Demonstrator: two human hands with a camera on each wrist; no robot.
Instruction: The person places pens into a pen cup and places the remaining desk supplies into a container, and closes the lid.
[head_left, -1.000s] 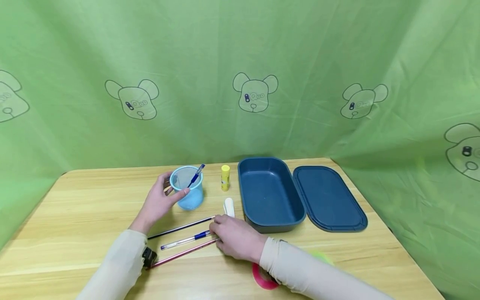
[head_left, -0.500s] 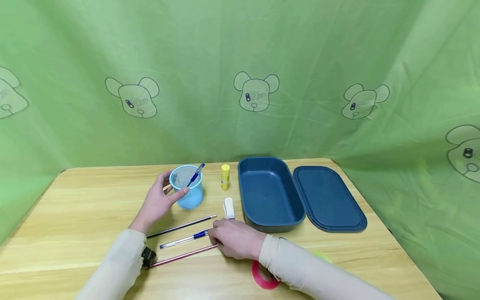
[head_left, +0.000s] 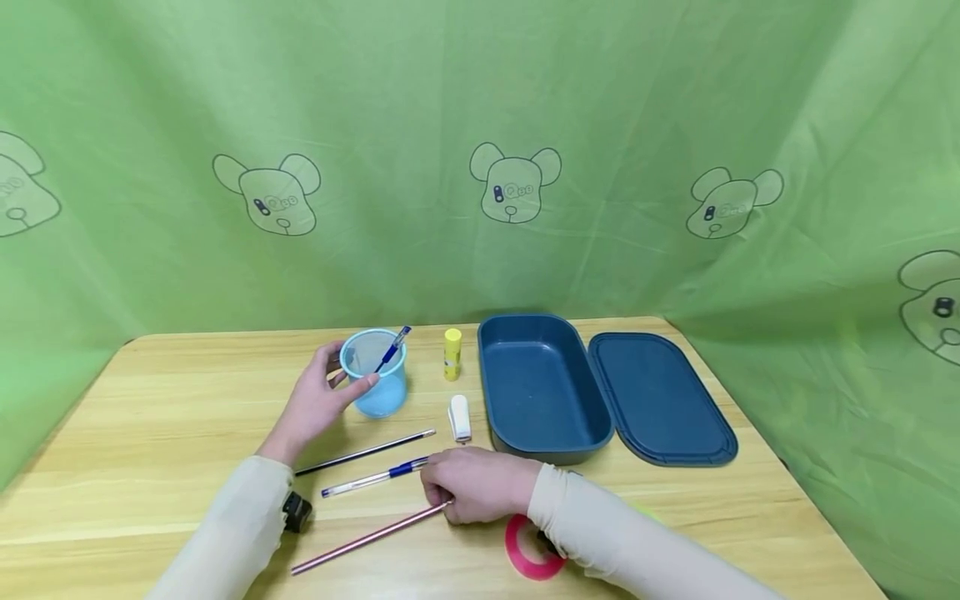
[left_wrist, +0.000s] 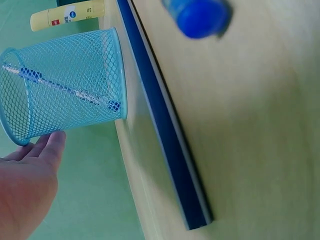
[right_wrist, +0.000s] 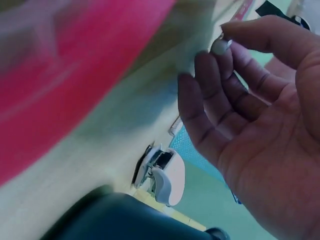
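Note:
My left hand [head_left: 318,400] holds the blue mesh pen cup [head_left: 384,397] by its side near the rim, thumb in front and fingers behind. A blue-capped pen [head_left: 394,345] leans inside the cup. With thumb and fingertips, my right hand [head_left: 483,485] pinches one end of a metallic pink pencil [head_left: 367,540]; its pale eraser tip [right_wrist: 221,46] shows between them in the right wrist view. The pencil slants down to the left toward the front. Behind it lie a clear pen with a blue grip [head_left: 367,481] and a dark pencil [head_left: 360,454].
A small white stapler [head_left: 459,419] lies behind my right hand, and a yellow glue stick [head_left: 452,357] stands near the back. To the right are a dark blue box [head_left: 486,400] and its lid [head_left: 663,400]. A pink tape roll [head_left: 532,562] lies by my right sleeve.
My right hand has moved slightly toward the front with the pink pencil's end, and the pencil's far end has swung forward, clear of my left wrist. The left hand stays at the cup.

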